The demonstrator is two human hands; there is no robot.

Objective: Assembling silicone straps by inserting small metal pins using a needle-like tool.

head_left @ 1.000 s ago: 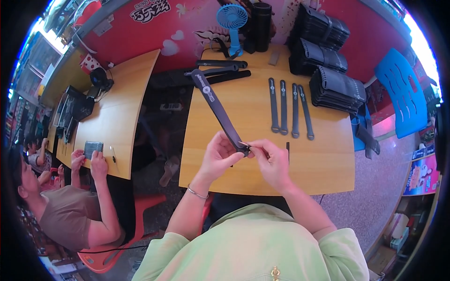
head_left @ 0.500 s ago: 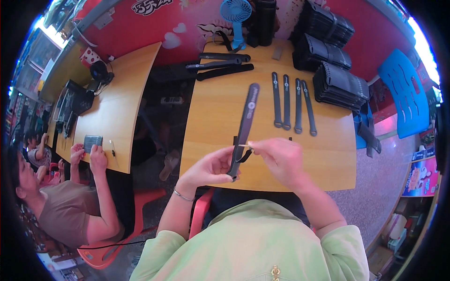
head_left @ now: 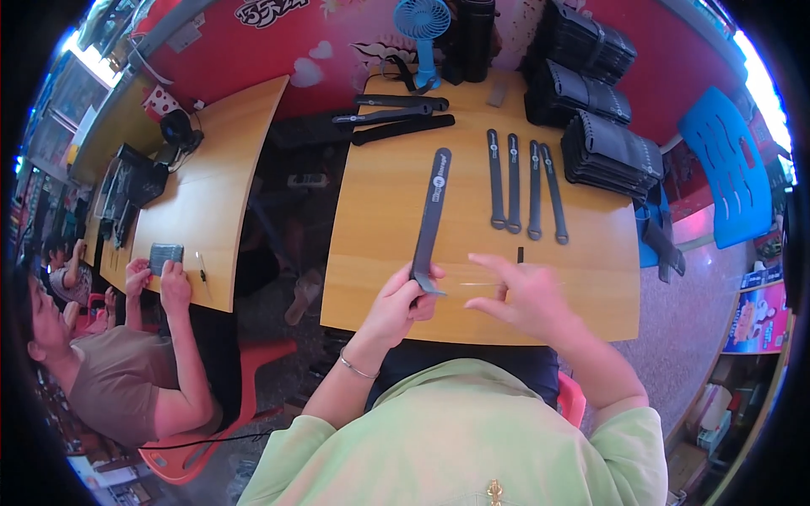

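Note:
My left hand (head_left: pixel 403 305) is closed around the lower end of a dark grey strap (head_left: pixel 432 207) with white print. The strap stands up from my grip over the table, and its bottom end is bent out past my fingers. To its right my right hand (head_left: pixel 527 297) is apart from the strap, its thumb and forefinger spread wide. A thin pale stick (head_left: pixel 479 284) shows between those two fingers; whether it lies on the table or touches the hand I cannot tell. Beyond that hand lies a small black piece (head_left: pixel 521 254).
Several similar straps (head_left: pixel 514 185) lie side by side on the wooden table (head_left: pixel 380 244), with more straps (head_left: pixel 392 114) at its far left. Bundled black stacks (head_left: pixel 612 152) stand far right, near a blue fan (head_left: pixel 422 38). A co-worker (head_left: pixel 139 363) sits at a second table (head_left: pixel 202 194).
My right hand has let go of the strap's lower part and moved right, its fingers parting. The strap's bottom loop has come open, and my left hand has shifted its grip, turning the printed face toward me.

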